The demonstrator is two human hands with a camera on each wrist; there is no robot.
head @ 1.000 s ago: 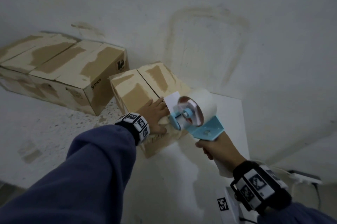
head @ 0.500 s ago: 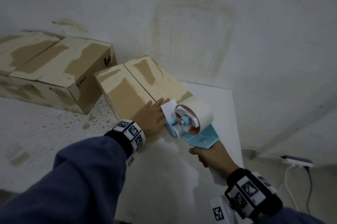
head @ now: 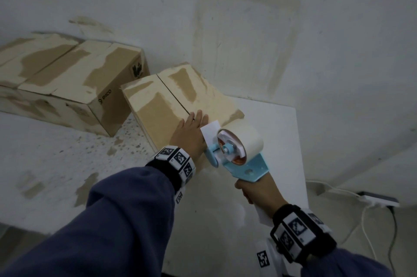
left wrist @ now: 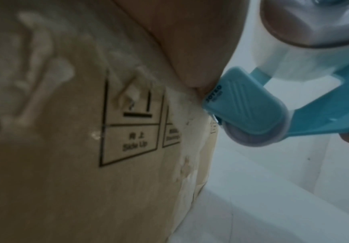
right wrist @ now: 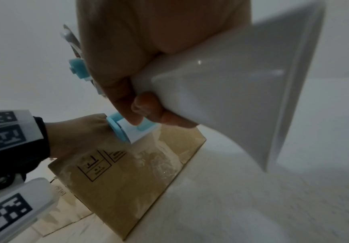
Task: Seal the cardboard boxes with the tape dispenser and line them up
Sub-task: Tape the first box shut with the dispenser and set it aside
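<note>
A small cardboard box with closed flaps stands on a white table; its printed side fills the left wrist view and shows again in the right wrist view. My left hand lies flat with straight fingers on the box top near its front edge. My right hand grips the white handle of a blue tape dispenser carrying a pale tape roll. The dispenser's roller end sits against the box's near top edge, beside my left hand.
A larger closed cardboard box marked PICO sits on the speckled floor at the left, against the stained white wall. A white power strip with cables lies at the right beyond the table edge.
The view has shifted, so boxes and hands sit slightly lower and to the left. The dispenser and my left hand stay together at the box's near edge.
</note>
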